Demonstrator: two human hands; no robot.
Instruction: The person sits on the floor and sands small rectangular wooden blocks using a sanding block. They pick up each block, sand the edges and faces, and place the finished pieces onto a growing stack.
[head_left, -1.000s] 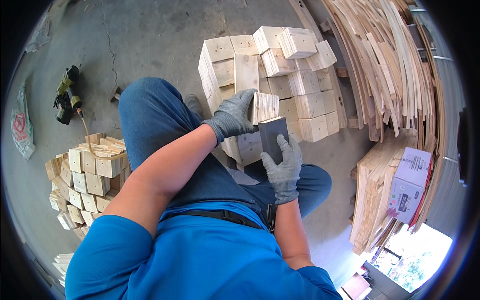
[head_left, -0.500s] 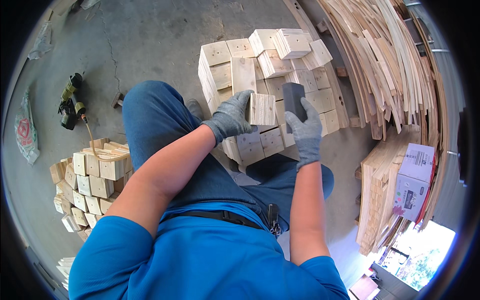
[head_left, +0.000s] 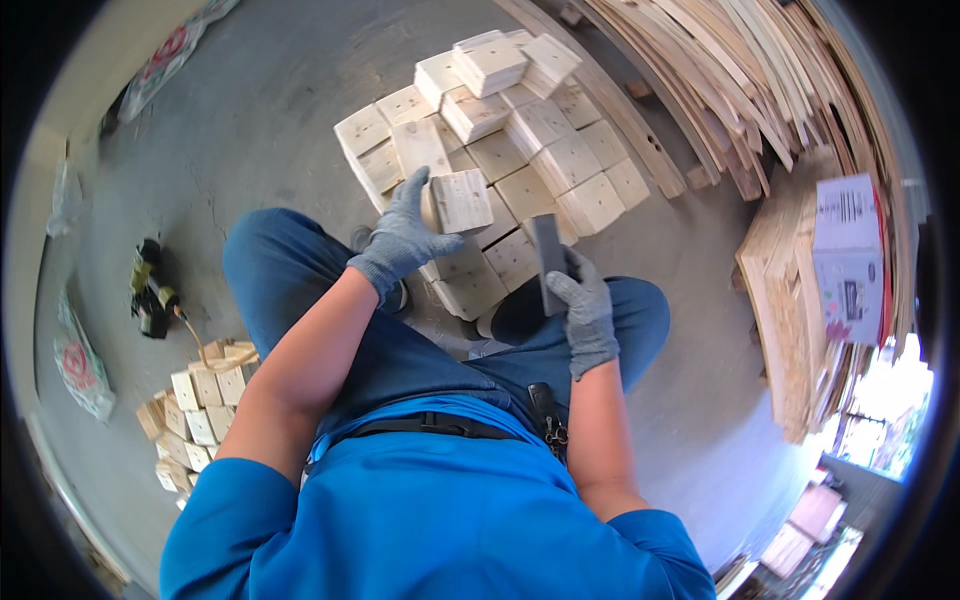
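Observation:
My left hand (head_left: 403, 242), in a grey knit glove, grips a pale wooden block (head_left: 462, 202) from its left side. The thumb lies at the lower edge and the fingers reach up along the left. The block's broad grained face points up. My right hand (head_left: 583, 312), gloved too, is closed around a dark grey sanding block (head_left: 548, 262), held upright and apart from the wooden block. Just beyond both hands stands a low stack of wooden blocks (head_left: 497, 155), several of them raised on top.
Long thin wood strips (head_left: 700, 90) lie piled at far right, with a cardboard box (head_left: 848, 255) on stacked timber (head_left: 785, 290) nearer me. On the left are another block pile (head_left: 205, 405), a green-black tool (head_left: 150, 290) with a hose, and plastic bags (head_left: 82, 365).
My view has shifted, and both hands sit slightly lower left. The wooden block has turned from its layered edge to its broad face. The sanding block has dropped lower beside it.

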